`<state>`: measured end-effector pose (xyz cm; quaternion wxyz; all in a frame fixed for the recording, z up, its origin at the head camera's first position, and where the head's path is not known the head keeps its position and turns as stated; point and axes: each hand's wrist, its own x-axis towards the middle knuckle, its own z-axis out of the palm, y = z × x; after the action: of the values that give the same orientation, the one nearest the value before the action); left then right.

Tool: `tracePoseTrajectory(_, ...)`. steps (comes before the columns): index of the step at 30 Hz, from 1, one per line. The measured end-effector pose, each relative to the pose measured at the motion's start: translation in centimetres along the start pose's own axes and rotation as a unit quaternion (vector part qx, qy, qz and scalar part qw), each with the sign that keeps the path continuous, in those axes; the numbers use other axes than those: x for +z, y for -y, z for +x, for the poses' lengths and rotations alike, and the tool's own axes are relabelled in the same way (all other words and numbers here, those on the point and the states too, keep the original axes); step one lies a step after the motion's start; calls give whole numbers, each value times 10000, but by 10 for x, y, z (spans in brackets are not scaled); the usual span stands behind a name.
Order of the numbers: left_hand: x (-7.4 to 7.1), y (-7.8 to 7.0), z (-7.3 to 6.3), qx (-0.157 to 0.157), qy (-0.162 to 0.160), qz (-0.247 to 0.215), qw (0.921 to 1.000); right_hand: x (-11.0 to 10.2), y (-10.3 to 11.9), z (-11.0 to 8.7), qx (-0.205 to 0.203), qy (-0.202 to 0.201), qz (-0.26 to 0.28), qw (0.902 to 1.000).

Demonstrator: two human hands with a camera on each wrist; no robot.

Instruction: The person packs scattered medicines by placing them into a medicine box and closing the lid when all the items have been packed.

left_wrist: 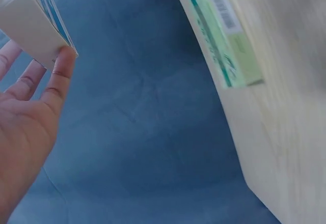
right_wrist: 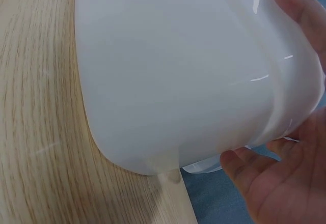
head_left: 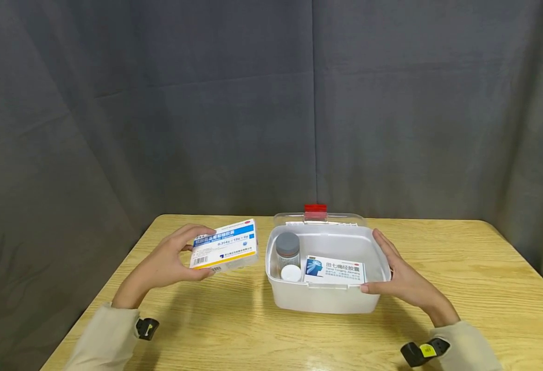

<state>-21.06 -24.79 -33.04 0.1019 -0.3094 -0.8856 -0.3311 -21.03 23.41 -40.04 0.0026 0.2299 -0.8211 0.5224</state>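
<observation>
My left hand holds a white, blue and yellow medicine box by its left end, raised above the table left of a white plastic storage box. Fingers and thumb span its two edges; in the left wrist view the fingertips press the carton's side. My right hand grips the storage box's right corner, thumb at the front rim and fingers along the side. Inside lie a grey-capped jar, a white-capped bottle and a white and blue medicine box.
The clear lid with a red latch stands behind the storage box. A green carton rests on the table in the left wrist view. A dark curtain hangs behind the wooden table.
</observation>
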Motion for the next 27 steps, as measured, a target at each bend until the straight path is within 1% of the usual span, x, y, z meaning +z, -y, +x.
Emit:
tracePoseTrajectory(5,5,-10,18,206,28,35,9998,-1,1,-1,31,-33,-32,10000)
tracePoseTrajectory(8,9,-15,27,246,9,83,9997,0,1,0,28,-33,-43,10000)
tracePoseTrajectory(13,17,-24,38,263,-5,22,9997,3,-2,1,25,-13,3,10000)
tracePoseTrajectory(17,22,-30,45,304,-52,-143,9994,4,-2,2,12,16,50,10000)
tracePoseTrajectory(22,29,-37,58,504,-99,-305,9982,4,-1,3,-4,41,71,10000)
tracePoseTrajectory(27,37,-46,71,705,-26,-318,9970,3,-1,2,-19,33,80,10000)
